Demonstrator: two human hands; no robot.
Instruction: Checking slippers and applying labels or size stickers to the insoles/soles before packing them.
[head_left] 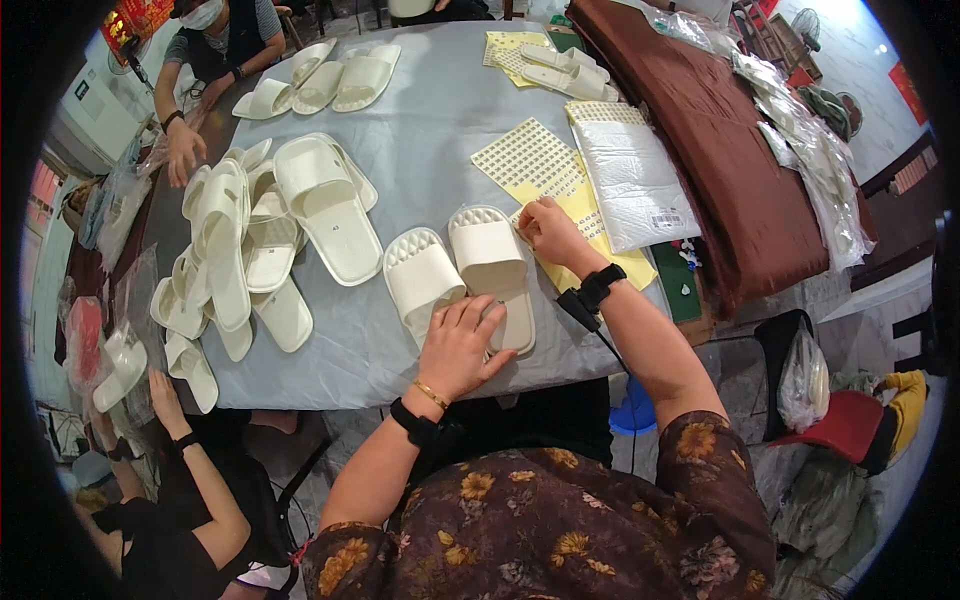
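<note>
A pair of cream slide slippers lies in front of me: the left slipper [425, 280] and the right slipper [491, 252], toes pointing away. My left hand [462, 345] rests across their heel ends with its fingers stretched and thumb spread. Beside the right slipper, my right hand [556, 237] has its fingers curled together over a yellow sticker sheet [590, 215]; what its fingertips hold, if anything, is too small to make out. Another sticker sheet [522, 150] with rows of small labels lies just beyond.
A heap of cream slippers [225, 250] covers the left side of the grey-covered table [430, 130]. A white padded packet [635, 180] lies at right, near a brown-covered block [740, 190]. Co-workers' hands [184, 150] are at the left edge. More slippers [365, 78] lie farther back.
</note>
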